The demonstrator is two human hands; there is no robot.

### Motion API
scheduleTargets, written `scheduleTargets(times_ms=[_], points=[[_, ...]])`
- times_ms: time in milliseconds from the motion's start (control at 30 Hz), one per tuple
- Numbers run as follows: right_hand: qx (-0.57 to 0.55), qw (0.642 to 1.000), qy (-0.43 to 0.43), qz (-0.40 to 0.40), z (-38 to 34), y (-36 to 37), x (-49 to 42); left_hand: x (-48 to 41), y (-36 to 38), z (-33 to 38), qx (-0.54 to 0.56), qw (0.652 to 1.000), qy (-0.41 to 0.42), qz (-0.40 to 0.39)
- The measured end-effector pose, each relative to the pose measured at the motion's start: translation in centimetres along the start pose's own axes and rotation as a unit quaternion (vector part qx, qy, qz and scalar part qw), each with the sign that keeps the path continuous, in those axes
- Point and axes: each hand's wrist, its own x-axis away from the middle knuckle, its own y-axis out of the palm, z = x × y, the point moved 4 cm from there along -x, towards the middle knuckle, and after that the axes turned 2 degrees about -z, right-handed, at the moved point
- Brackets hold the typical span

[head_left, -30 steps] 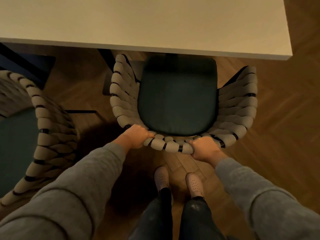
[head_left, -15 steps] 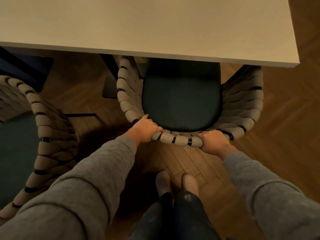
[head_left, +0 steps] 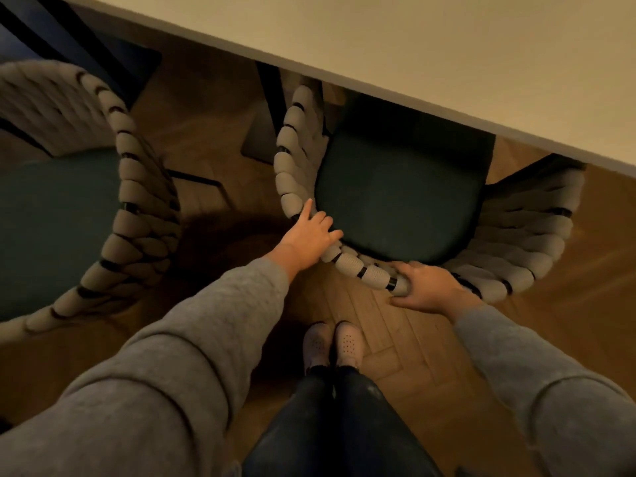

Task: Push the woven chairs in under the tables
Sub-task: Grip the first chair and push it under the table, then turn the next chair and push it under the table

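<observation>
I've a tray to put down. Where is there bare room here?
The tabletop is bare wherever it shows. A bare strip of floor runs between the left chair and the middle chair. Behind the middle chair it is crowded: left hand, right hand and shoes.

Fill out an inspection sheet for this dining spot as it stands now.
Surface: pale table top overhangs the seat's front; wood floor below.
Job's things: woven chair partly under the table; second woven chair left, out in the open.
Clutter: nothing seen.
Hands: left hand rests on the back rim, fingers straight; right hand grips the rim.
Cables: nothing seen.
Surroundings: dark table base beside the chair; dim light.
</observation>
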Motion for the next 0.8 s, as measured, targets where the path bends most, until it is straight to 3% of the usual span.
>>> scheduleTargets(times_ms=[200, 333, 433, 600, 800], points=[[0.0, 0.986, -0.144, 0.084, -7.6, -4.2, -2.9, 4.4, 1.3, -2.4, 0.105, 0.989, -0.053, 0.09], [0.005, 0.955, -0.245, 0.17, -14.3, -7.0, -4.4, 10.9, 4.9, -6.4, 0.196, 0.95, -0.194, 0.148], [0.064, 0.926, -0.322, 0.187, -21.0, -8.6, -5.9, 17.1, 8.5, -10.3, 0.234, 0.901, -0.325, 0.167], [0.17, 0.884, -0.405, 0.158, -33.1, -9.9, -9.9, 25.6, 15.2, -15.4, 0.296, 0.83, -0.456, 0.121], [0.374, 0.819, -0.413, 0.139, -45.9, -11.6, -17.5, 29.7, 22.7, -20.4, 0.416, 0.79, -0.449, 0.012]])
